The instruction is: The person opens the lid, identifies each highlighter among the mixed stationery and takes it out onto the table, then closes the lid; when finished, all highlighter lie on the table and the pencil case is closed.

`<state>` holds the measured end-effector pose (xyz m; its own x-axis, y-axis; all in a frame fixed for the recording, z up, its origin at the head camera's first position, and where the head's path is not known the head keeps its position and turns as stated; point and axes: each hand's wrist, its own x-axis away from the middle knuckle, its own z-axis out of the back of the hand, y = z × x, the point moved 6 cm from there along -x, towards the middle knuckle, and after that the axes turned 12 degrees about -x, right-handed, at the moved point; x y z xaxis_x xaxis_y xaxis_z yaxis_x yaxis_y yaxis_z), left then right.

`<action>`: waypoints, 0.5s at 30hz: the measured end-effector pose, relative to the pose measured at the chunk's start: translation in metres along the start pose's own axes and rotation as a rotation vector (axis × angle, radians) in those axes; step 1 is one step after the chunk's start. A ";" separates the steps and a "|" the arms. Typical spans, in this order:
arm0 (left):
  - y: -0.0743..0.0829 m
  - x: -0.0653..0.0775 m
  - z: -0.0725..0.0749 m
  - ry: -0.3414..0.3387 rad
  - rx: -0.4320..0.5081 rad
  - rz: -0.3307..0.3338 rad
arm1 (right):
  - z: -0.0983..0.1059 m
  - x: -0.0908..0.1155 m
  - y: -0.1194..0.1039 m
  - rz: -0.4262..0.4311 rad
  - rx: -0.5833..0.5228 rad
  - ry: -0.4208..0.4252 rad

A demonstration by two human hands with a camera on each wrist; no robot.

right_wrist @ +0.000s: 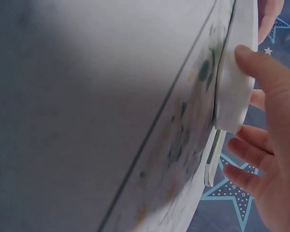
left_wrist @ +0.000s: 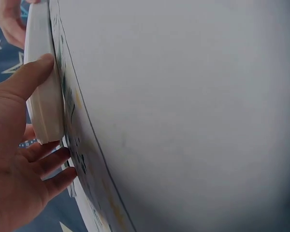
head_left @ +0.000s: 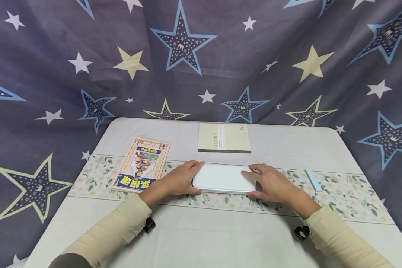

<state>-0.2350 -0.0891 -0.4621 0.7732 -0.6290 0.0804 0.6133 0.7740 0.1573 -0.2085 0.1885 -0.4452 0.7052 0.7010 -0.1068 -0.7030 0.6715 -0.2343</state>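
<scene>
A flat white box (head_left: 224, 178) with rounded corners lies across the floral band in the middle of the table. My left hand (head_left: 182, 178) grips its left end, thumb on the near side and fingers at the far side. At the right end, my right hand (head_left: 274, 184) holds it the same way. In the left wrist view the left thumb presses the side of the box (left_wrist: 46, 106), with the other fingers spread around its end. The right wrist view shows the right thumb against the side of the box (right_wrist: 232, 87).
Left of the box lies an illustrated paperback book (head_left: 140, 163). A pale yellow notebook (head_left: 224, 137) sits behind the box. To the right of my right hand is a small light blue bar (head_left: 313, 180). A star-patterned curtain (head_left: 187, 85) hangs behind the white table (head_left: 204, 238).
</scene>
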 end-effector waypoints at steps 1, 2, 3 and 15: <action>0.000 0.000 -0.001 0.002 -0.004 0.003 | 0.000 0.000 0.000 0.004 0.000 0.006; 0.000 0.000 -0.001 0.004 -0.004 0.003 | 0.000 0.000 0.000 0.010 0.001 0.014; 0.000 -0.001 -0.001 0.004 -0.006 0.004 | 0.000 0.000 0.000 0.019 -0.002 0.024; 0.002 -0.001 0.000 -0.037 -0.013 0.039 | 0.002 -0.003 0.001 0.130 -0.009 0.080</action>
<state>-0.2342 -0.0866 -0.4619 0.7903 -0.6004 0.1221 0.5850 0.7987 0.1407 -0.2115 0.1881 -0.4431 0.6133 0.7604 -0.2138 -0.7885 0.5734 -0.2225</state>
